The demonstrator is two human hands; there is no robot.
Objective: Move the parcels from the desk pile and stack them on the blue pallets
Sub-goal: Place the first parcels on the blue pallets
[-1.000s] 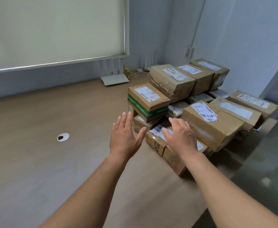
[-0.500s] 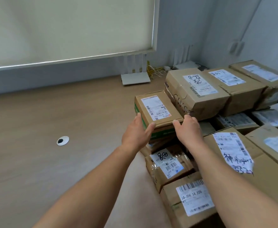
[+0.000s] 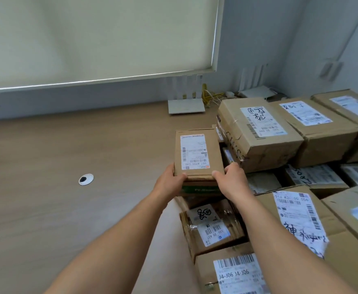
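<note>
We grip a small parcel at its near corners, left hand & right hand; it's above the desk pile, long axis pointing away; label code reads upside down.

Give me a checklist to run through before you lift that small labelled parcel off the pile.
1. Left hand grips the near left corner of the small brown cardboard parcel with the white label: ok.
2. Right hand grips its near right corner: ok.
3. Parcel roughly level between the hands: ok.
4. Gap to the large brown cardboard box with the handwritten label on its right: cannot tell, they look very close.
5. Parcel free of the taped brown parcel below it: cannot tell, the hands hide the underside.
6. Blue pallets in sight for the drop: not ok, out of view.
</note>
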